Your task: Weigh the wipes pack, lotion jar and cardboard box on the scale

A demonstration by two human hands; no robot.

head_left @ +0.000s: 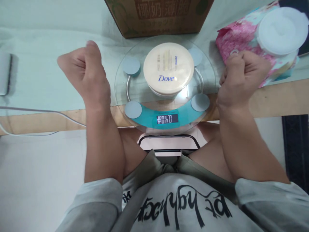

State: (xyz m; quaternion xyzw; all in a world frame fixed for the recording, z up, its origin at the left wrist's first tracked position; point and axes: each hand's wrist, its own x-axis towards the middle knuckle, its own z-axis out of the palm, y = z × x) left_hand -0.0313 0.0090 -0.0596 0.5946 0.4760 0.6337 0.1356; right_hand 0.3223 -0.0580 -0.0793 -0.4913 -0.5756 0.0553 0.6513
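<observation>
A round glass scale (119, 87) lies at the table's front edge, its turquoise strip and digital display (167, 119) towards me. On the glass sits a round cream-coloured Dove tub (169, 64) with its lid on. My left hand (88, 72) is closed in a fist to the left of the scale, thumb uppermost, with nothing showing in it. To the scale's right, my right hand (241, 77) makes a fist too, in front of a pink floral packet (238, 37). Neither hand touches the tub. I see no object in the right fist.
Behind the scale stands a brown cardboard box (159, 19). A white round lid (282, 30) rests on the packet at the right. White cables (48, 111) run along the table's left front edge, and a pale flat device (4, 74) lies at far left.
</observation>
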